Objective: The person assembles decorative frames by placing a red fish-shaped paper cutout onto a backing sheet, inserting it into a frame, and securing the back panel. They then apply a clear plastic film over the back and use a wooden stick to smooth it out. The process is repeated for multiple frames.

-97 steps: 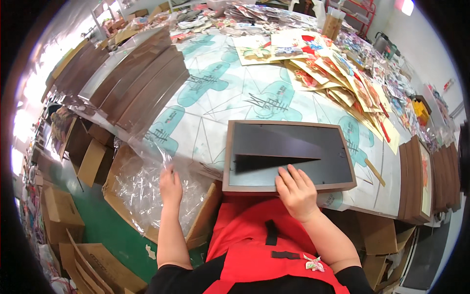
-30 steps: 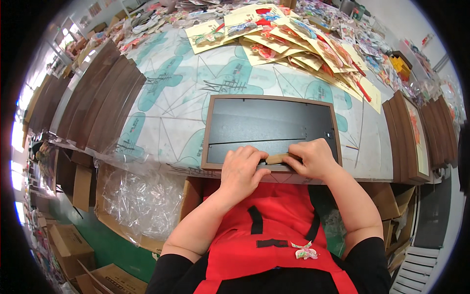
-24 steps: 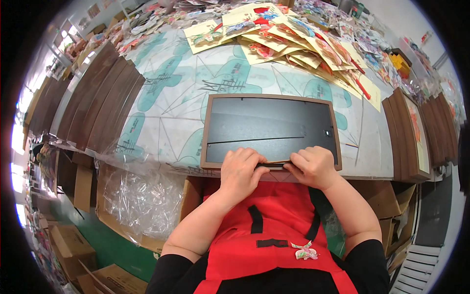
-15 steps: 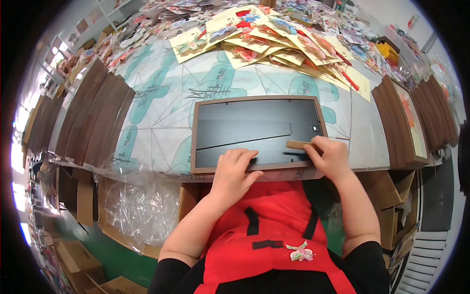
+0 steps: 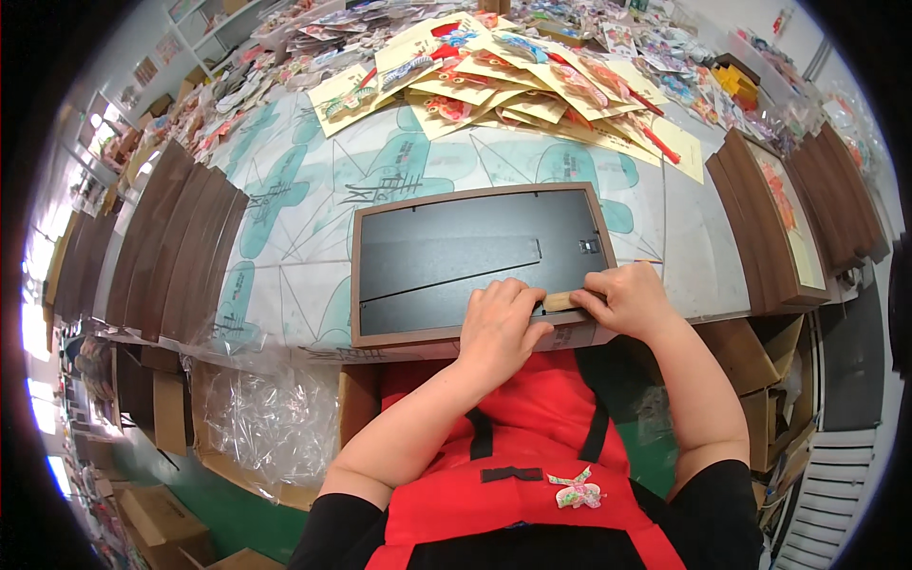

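Note:
A brown picture frame (image 5: 418,335) lies back side up before me, its black backing board (image 5: 446,237) showing with small metal tabs along the edges. My right hand (image 5: 625,298) is closed on a short flat wooden stick (image 5: 560,301), held at the board's near right edge. My left hand (image 5: 502,325) rests over the near edge of the frame. Its fingers are stretched out on the board, thumb apart, with the fingertips close to the stick's left end. Whether they touch the stick I cannot tell.
Brown frames stand in rows at the left (image 5: 180,247) and at the right (image 5: 760,218). Cream cards with colourful fish-like ornaments (image 5: 503,81) are heaped at the back of the covered table. Below the near edge stands a carton with clear plastic wrap (image 5: 271,408).
The stick has come down and left to the frame's near edge in my right hand. My left hand has slid right towards it. The frame appears slightly turned and further left.

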Demonstrator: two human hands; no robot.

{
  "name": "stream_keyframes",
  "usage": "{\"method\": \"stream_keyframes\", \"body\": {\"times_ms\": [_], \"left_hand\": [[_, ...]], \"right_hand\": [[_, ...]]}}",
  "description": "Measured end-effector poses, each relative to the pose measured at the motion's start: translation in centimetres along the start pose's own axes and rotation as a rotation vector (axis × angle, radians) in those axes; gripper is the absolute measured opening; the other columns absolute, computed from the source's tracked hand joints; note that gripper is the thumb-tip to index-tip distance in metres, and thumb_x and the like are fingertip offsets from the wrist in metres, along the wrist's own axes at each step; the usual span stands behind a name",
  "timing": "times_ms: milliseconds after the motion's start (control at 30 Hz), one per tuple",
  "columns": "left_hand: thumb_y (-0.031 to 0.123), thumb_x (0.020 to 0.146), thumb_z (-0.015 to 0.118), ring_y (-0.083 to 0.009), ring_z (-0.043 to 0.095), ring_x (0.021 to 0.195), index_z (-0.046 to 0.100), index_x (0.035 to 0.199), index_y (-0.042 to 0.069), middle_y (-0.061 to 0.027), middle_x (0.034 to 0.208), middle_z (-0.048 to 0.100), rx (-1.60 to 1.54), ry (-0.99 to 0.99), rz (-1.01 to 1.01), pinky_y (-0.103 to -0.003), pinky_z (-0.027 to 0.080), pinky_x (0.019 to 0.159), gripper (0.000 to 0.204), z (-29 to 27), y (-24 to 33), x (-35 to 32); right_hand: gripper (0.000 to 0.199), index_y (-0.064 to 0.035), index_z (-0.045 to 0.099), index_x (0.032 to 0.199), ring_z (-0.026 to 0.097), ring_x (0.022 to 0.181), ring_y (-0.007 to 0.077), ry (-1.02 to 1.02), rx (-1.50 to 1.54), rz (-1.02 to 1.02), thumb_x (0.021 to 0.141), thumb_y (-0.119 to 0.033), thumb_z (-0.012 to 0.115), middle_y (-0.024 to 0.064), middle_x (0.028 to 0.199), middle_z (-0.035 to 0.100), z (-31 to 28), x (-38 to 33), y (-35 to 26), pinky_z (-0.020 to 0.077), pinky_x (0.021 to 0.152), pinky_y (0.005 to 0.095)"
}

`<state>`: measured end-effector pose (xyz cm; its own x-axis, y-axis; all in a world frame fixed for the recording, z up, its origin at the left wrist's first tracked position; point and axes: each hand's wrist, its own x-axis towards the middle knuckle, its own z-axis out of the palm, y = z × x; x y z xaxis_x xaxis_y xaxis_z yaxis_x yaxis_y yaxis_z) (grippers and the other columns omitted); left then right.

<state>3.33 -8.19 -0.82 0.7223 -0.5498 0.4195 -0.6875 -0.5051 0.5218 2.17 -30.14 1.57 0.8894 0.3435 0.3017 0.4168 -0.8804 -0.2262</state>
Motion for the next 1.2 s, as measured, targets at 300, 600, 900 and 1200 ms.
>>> {"method": "stream_keyframes", "body": {"times_ms": [300,600,900,1200], "left_hand": [[0.017,0.071,0.073,-0.0245,0.054,0.085,0.061,0.092,0.008,-0.0042,0.086,0.057,0.031,0.018,0.002,-0.036,0.038,0.073,0.026,0.3,0.2,-0.2],[0.011,0.073,0.071,-0.0271,0.056,0.087,0.06,0.094,0.006,-0.007,0.09,0.06,-0.127,0.045,0.051,-0.039,0.041,0.078,0.025,0.4,-0.6,-1.0],[0.008,0.081,0.061,-0.0376,0.048,0.112,0.044,0.126,-0.005,-0.023,0.119,0.052,0.068,0.564,-0.406,-0.041,0.038,0.098,0.05,-8.7,-8.6,-6.9],[0.01,0.095,0.039,-0.0298,0.051,0.118,0.042,0.131,-0.007,-0.0233,0.126,0.053,-0.311,0.542,-0.532,-0.033,0.037,0.099,0.04,-7.1,-10.5,-9.5]], "right_hand": [[0.029,-0.0101,0.055,0.062,0.055,0.051,0.0279,0.037,0.032,-0.114,0.074,-0.031,0.07,0.0076,0.055,0.054,-0.4,-0.7,0.2,0.0401,0.046,0.0388],[0.02,-0.0114,0.058,0.085,0.053,0.059,0.0176,0.236,-0.26,-0.232,0.067,-0.008,0.065,0.001,0.064,0.047,-0.2,-3.4,-1.2,0.0406,0.053,0.032],[0.04,-0.0221,0.064,0.112,0.054,0.06,0.0228,0.169,-0.02,-0.125,0.076,-0.007,0.06,0.0048,0.068,0.048,0.1,3.3,-7.6,0.044,0.052,0.0364],[0.026,-0.0242,0.066,0.104,0.057,0.061,0.0232,-0.019,0.039,-0.327,0.08,-0.015,0.058,0.0062,0.069,0.049,6.2,10.1,-14.2,0.0447,0.051,0.0361]]}}
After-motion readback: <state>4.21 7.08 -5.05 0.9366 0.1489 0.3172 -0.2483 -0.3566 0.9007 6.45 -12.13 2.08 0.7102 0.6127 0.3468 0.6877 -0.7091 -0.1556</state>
